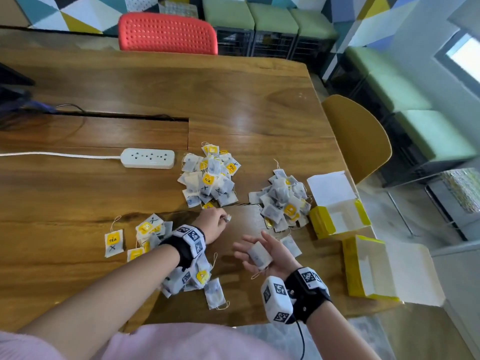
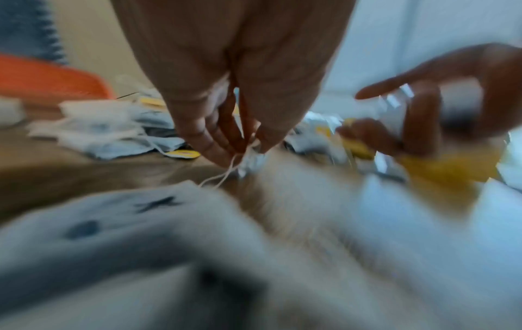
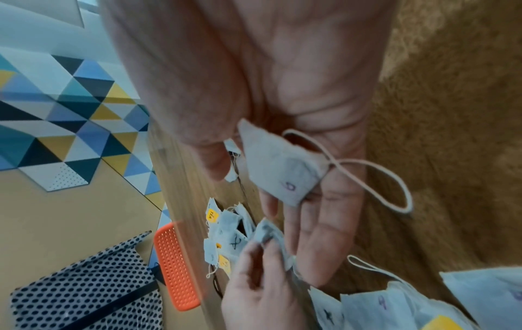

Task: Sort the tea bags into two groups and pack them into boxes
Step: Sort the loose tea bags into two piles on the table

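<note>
Small white paper tea bags with strings, some with yellow tags, lie in heaps on the wooden table (image 1: 259, 105). A mixed heap (image 1: 209, 178) sits in the middle and another heap (image 1: 283, 201) beside an open yellow box (image 1: 337, 211). A second open yellow box (image 1: 368, 268) stands nearer. My left hand (image 1: 224, 218) pinches a crumpled tea bag (image 2: 251, 160) just below the middle heap. My right hand (image 1: 248, 244) is turned palm up with straight fingers, and one tea bag (image 3: 279, 169) marked with a purple ring lies on it.
More tea bags lie at the left (image 1: 148, 235) and under my left forearm (image 1: 192, 276). A white power strip (image 1: 148, 158) with its cord lies left of the middle heap. A red chair (image 1: 167, 33) stands beyond the table, a yellow chair (image 1: 361, 136) at the right edge.
</note>
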Tool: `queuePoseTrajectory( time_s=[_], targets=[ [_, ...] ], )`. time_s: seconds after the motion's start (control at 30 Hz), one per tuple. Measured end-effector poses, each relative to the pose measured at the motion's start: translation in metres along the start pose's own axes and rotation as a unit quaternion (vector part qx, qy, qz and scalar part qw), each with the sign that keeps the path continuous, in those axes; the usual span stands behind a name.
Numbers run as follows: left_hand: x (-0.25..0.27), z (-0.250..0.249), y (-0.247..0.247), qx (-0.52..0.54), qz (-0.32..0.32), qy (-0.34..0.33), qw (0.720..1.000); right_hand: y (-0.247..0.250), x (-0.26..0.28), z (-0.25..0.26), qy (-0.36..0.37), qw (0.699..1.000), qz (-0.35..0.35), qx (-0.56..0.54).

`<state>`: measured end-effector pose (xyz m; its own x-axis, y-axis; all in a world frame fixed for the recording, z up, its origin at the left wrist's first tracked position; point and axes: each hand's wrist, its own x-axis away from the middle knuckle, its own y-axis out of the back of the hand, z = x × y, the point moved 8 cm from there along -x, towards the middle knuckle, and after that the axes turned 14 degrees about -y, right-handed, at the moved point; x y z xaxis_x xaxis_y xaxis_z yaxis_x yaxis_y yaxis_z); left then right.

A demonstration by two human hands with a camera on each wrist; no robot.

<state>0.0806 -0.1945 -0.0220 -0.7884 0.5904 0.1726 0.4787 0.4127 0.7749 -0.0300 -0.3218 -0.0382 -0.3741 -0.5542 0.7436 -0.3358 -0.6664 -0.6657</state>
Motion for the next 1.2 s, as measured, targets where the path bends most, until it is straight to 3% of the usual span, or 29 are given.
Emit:
queuePoseTrajectory(
  time_s=[0.03, 0.07, 0.1, 0.13, 0.17, 0.2, 0.23, 0.37, 0.6, 0.67, 0.73, 0.77, 0.8, 0.83, 0.87, 0.9, 0.93, 0.97, 1.0, 1.1, 1.2],
  targets=[
    [0.002, 0.003, 0.004, 0.106, -0.023, 0.047, 0.993, 0.001, 0.002, 0.002, 0.006, 1.000, 0.005, -0.006],
    [0.007, 0.004, 0.003, 0.259, -0.040, 0.098, 0.960, 0.001, 0.004, 0.004, 0.010, 1.000, 0.010, -0.012],
    [0.013, -0.001, -0.002, 0.444, -0.053, 0.150, 0.882, 0.000, 0.006, 0.006, 0.014, 1.000, 0.016, -0.018],
    [0.020, -0.008, -0.005, 0.595, -0.067, 0.190, 0.778, -0.001, 0.007, 0.007, 0.015, 0.999, 0.023, -0.025],
    [0.026, -0.014, -0.003, 0.676, -0.075, 0.204, 0.704, -0.002, 0.008, 0.008, 0.015, 0.999, 0.027, -0.028],
    [0.029, -0.019, 0.000, 0.712, -0.068, 0.201, 0.669, -0.002, 0.008, 0.009, 0.015, 0.999, 0.029, -0.030],
    [0.032, -0.024, 0.004, 0.725, -0.054, 0.188, 0.660, -0.004, 0.009, 0.009, 0.014, 0.999, 0.029, -0.029],
    [0.036, -0.031, 0.013, 0.720, -0.033, 0.143, 0.679, -0.006, 0.009, 0.013, 0.014, 0.999, 0.030, -0.026],
    [0.040, -0.021, 0.009, 0.648, -0.032, 0.105, 0.754, -0.010, 0.017, 0.028, 0.022, 0.999, 0.012, -0.033],
    [0.044, -0.016, 0.006, 0.625, -0.042, 0.114, 0.771, -0.003, 0.024, 0.041, 0.054, 0.997, -0.048, -0.026],
    [0.048, -0.011, 0.004, 0.610, -0.052, 0.132, 0.780, 0.007, 0.036, 0.069, 0.141, 0.975, -0.165, 0.050],
    [0.049, -0.009, 0.003, 0.600, -0.059, 0.145, 0.785, 0.009, 0.046, 0.087, 0.186, 0.946, -0.237, 0.123],
    [0.050, -0.007, 0.003, 0.589, -0.068, 0.156, 0.790, 0.008, 0.057, 0.103, 0.217, 0.894, -0.320, 0.228],
    [0.049, -0.005, 0.003, 0.576, -0.078, 0.162, 0.797, 0.005, 0.068, 0.118, 0.230, 0.812, -0.407, 0.349],
    [0.049, -0.004, 0.005, 0.563, -0.088, 0.165, 0.805, 0.001, 0.075, 0.129, 0.228, 0.712, -0.478, 0.461],
    [0.048, -0.004, 0.006, 0.548, -0.096, 0.165, 0.814, -0.007, 0.079, 0.134, 0.228, 0.623, -0.517, 0.541],
    [0.046, -0.004, 0.006, 0.534, -0.100, 0.162, 0.824, -0.020, 0.080, 0.132, 0.238, 0.563, -0.520, 0.596],
    [0.044, -0.005, 0.007, 0.521, -0.101, 0.155, 0.833, -0.034, 0.076, 0.126, 0.252, 0.538, -0.497, 0.633],
    [0.042, -0.007, 0.008, 0.512, -0.101, 0.144, 0.841, -0.044, 0.068, 0.117, 0.262, 0.546, -0.456, 0.653],
    [0.036, -0.016, 0.010, 0.504, -0.096, 0.112, 0.851, -0.060, 0.040, 0.084, 0.248, 0.622, -0.337, 0.662],
    [0.036, -0.017, 0.013, 0.501, -0.109, 0.115, 0.851, -0.057, 0.028, 0.077, 0.237, 0.634, -0.326, 0.660]
  ],
)
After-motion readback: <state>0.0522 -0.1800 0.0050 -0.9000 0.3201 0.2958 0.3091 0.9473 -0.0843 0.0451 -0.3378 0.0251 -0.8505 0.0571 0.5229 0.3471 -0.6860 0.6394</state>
